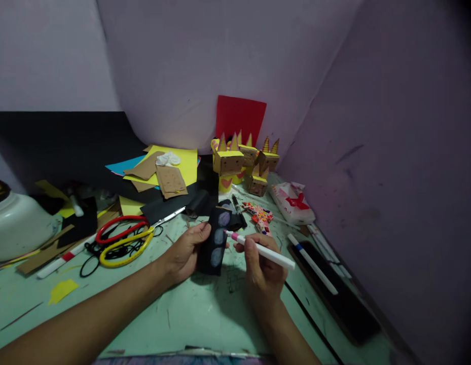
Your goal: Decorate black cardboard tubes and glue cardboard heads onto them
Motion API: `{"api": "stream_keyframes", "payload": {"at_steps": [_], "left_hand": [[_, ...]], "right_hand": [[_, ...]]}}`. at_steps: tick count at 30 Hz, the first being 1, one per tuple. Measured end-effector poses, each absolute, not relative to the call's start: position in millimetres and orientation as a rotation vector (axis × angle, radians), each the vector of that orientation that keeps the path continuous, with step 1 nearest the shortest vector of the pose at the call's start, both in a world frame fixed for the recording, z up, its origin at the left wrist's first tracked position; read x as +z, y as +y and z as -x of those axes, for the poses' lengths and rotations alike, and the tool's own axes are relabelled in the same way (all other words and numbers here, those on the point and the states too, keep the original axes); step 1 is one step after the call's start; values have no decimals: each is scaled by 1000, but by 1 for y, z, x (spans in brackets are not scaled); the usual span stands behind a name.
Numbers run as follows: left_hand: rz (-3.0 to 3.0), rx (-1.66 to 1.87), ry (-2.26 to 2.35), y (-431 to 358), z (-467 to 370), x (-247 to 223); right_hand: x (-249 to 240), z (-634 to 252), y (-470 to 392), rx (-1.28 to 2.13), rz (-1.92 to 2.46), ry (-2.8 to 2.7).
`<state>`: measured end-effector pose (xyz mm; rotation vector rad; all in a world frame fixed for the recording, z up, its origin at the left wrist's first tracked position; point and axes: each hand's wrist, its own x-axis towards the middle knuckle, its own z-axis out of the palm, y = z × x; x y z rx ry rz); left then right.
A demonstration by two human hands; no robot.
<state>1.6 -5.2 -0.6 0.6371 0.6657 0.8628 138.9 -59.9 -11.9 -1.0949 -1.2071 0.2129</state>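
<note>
- While the left hand [187,253] pinches the black strip [209,256] by its left edge, the right hand [263,263] is curled round a white marker [273,254].
- The strip is between the hands, above the table [212,324]; the marker's pink tip is beside a pale oval [219,236].
- Scissors [127,252] lie to the left.

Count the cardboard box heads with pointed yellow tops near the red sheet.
4: a front-left head, a rear head partly behind it, a right head, and a small head lowest of all. Others may be hidden behind them.
</note>
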Motion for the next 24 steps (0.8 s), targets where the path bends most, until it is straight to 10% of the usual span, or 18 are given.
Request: {"api": "stream_keyframes", "payload": {"at_steps": [24], "left_hand": [[-637,835,739,-7,-1,4]], "right_hand": [[-16,-142,-60,221,1039,-1239]]}}
